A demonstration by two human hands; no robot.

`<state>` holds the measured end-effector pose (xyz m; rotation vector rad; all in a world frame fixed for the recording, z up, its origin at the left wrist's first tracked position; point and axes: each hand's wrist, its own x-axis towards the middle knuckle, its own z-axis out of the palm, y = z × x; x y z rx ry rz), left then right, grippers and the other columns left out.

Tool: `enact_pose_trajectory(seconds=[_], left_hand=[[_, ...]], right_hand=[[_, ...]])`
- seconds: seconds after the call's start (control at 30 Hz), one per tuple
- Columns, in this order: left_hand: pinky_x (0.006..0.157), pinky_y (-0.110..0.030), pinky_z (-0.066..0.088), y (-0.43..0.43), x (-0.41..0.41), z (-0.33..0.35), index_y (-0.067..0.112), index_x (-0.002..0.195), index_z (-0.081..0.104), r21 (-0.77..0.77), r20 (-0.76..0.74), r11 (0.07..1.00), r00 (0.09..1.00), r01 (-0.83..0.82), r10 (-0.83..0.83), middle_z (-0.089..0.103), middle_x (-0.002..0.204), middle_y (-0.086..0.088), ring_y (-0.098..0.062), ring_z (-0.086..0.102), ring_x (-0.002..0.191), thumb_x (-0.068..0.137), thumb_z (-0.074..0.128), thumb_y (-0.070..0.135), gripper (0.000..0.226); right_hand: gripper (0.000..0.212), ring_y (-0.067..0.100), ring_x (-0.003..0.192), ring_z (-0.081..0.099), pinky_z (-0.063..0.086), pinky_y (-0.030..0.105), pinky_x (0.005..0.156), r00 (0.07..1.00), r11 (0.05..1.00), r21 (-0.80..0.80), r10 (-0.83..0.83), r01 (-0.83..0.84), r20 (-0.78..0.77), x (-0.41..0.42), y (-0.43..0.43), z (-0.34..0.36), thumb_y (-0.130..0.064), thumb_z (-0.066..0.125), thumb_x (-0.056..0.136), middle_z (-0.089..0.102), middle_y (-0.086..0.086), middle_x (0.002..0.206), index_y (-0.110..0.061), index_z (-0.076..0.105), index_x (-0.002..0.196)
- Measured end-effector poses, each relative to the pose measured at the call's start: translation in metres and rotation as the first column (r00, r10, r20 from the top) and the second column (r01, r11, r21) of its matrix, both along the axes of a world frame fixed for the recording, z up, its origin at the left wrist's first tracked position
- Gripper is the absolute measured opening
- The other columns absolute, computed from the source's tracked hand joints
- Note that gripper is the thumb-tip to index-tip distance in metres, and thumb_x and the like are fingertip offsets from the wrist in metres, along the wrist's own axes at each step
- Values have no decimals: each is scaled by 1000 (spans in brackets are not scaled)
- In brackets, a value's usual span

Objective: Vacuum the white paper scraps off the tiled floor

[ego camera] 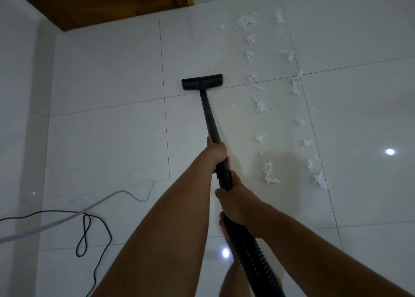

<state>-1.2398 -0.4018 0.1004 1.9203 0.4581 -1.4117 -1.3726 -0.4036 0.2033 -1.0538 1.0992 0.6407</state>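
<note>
A black vacuum wand [209, 114] runs from my hands to a flat black floor head [202, 81] lying on the white tiled floor [107, 78]. My left hand [216, 151] grips the wand higher up. My right hand [233, 201] grips its lower end, where the ribbed black hose [249, 254] joins. White paper scraps [260, 104] lie in two rough lines to the right of the head, a second line [295, 85] farther right. More scraps [247, 21] sit near the far wall. The head sits left of all the scraps, touching none.
A wooden door [94, 0] stands at the top left. A thin black cord [89, 229] loops over the floor at lower left, crossed by a grey cable [67, 218]. A white wall [20, 94] runs along the left.
</note>
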Motion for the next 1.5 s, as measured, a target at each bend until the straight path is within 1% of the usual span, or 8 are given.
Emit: enact_pose_trajectory(seconds=[0.33,0.43,0.6,0.7,0.9,1.1,1.3,1.5], left_hand=[[72,-32,54,-10,23,-7,43,161,7,-12,14,1000,1000,-20,20,52,79,-9,-14,50,58,110,37,28,60],[63,-29,53,-8,8,1,43,161,8,-12,3,1000,1000,-25,25,53,80,-9,-13,50,57,110,38,28,61],[68,-30,54,-4,-26,13,43,161,7,-17,-1,1000,1000,-4,4,54,85,-10,-13,51,60,110,37,27,61],[56,-26,54,2,-47,17,42,161,10,-16,-12,1000,1000,7,-8,53,83,-9,-12,51,57,110,36,28,58],[39,-19,50,12,-68,17,42,162,3,-18,-7,1000,1000,23,-24,54,87,-7,-11,50,56,111,34,30,61],[50,-25,53,3,-48,11,46,161,-3,-21,-16,999,1000,25,-25,55,83,-6,-10,52,56,111,34,31,64],[45,-23,52,-26,2,8,45,161,-3,-20,-5,998,998,55,-55,55,77,-6,-10,51,53,111,34,30,64],[57,-27,54,-55,50,2,47,160,-5,-30,-12,999,999,41,-41,54,79,-8,-12,50,56,111,35,29,66]], right_hand=[[66,21,57,60,52,26,43,1000,999,-38,-16,16,3,22,-5,-14,-17,43,105,60,16,88,-53,18,154],[66,20,55,58,53,27,45,1000,999,-48,-12,11,-8,9,-6,-7,-15,44,106,59,15,85,-52,19,155],[69,13,44,55,44,17,36,999,994,-102,37,-37,3,-24,-4,8,-15,44,106,58,11,79,-47,14,159],[69,13,45,53,41,15,33,999,994,-108,34,-34,-1,-43,2,13,-14,43,106,56,11,78,-46,14,159],[66,18,50,57,50,26,44,1000,999,-51,-4,4,0,-64,15,11,-14,45,105,60,17,85,-50,19,155],[63,17,46,57,48,23,41,1000,998,-66,15,-14,11,-48,6,6,-17,43,106,61,16,84,-49,18,154],[60,14,36,54,47,22,38,1000,997,-74,8,-8,9,0,-23,7,-20,42,107,58,16,79,-47,19,155],[62,19,53,58,51,26,45,1000,998,-63,-31,31,3,50,-46,3,-20,43,107,59,16,84,-46,18,157]])
